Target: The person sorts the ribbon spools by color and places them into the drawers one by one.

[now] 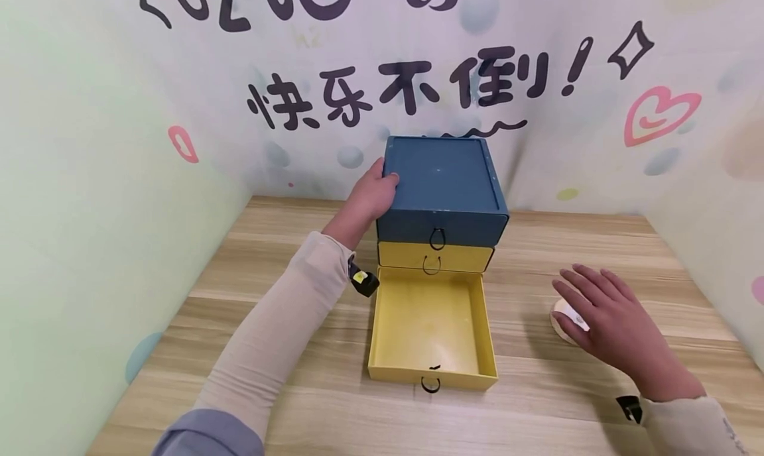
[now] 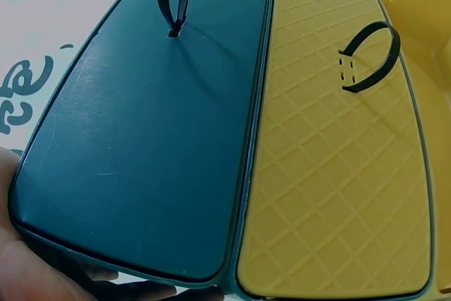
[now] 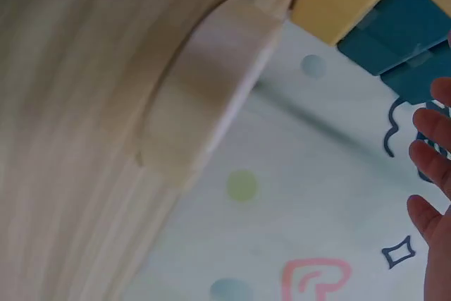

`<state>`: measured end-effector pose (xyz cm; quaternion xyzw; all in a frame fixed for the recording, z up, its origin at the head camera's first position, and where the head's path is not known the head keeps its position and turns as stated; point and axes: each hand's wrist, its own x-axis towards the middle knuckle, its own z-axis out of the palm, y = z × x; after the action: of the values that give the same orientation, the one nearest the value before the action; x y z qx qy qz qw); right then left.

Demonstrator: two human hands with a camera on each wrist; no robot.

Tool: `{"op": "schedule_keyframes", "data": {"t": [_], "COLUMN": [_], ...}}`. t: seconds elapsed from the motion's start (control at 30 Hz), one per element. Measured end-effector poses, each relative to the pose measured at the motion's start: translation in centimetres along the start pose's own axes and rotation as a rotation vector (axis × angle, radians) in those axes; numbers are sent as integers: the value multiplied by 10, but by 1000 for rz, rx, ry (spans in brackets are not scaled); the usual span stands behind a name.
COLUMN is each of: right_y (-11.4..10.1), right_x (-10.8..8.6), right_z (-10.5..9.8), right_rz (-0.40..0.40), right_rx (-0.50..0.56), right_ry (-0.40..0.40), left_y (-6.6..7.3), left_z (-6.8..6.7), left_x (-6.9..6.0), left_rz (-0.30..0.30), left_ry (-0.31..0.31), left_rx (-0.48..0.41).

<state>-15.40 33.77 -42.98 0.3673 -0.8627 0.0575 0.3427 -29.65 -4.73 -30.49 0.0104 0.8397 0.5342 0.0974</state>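
Observation:
A stacked drawer unit (image 1: 442,171) stands against the back wall, with a blue drawer on top and yellow drawers below. My left hand (image 1: 373,191) holds the blue top section at its left side, thumb over the upper edge. In the left wrist view, fingers show along the side of the blue drawer (image 2: 141,146), beside the yellow drawer front (image 2: 338,160). The bottom yellow drawer (image 1: 431,323) is pulled out; nothing shows inside it. My right hand (image 1: 609,323), fingers spread, hovers by a round, thick, pale disc (image 1: 564,317), partly hiding it. The right wrist view shows the disc's smooth side.
Black loop handles (image 1: 438,238) stick out from the drawer fronts. The wooden tabletop (image 1: 298,390) meets a printed backdrop (image 1: 334,158) with lettering behind the unit. Pale side walls (image 1: 89,211) border the table left and right.

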Motion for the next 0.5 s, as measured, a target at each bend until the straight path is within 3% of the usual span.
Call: {"op": "schedule_keyframes", "data": {"t": [0.17, 0.37, 0.5], "right_y": [9, 13, 14], "right_x": [-14, -33, -39], "right_z": [3, 3, 7], "right_rz": [91, 287, 364], "right_rx": [5, 25, 43], "right_ry": [-137, -440, -548], "left_y": [-1, -1, 0], "left_z": [1, 1, 1], "left_x": [1, 0, 0], "left_rz": [2, 2, 2], "left_ry": [0, -1, -3], "left_rx": [2, -6, -6]}}
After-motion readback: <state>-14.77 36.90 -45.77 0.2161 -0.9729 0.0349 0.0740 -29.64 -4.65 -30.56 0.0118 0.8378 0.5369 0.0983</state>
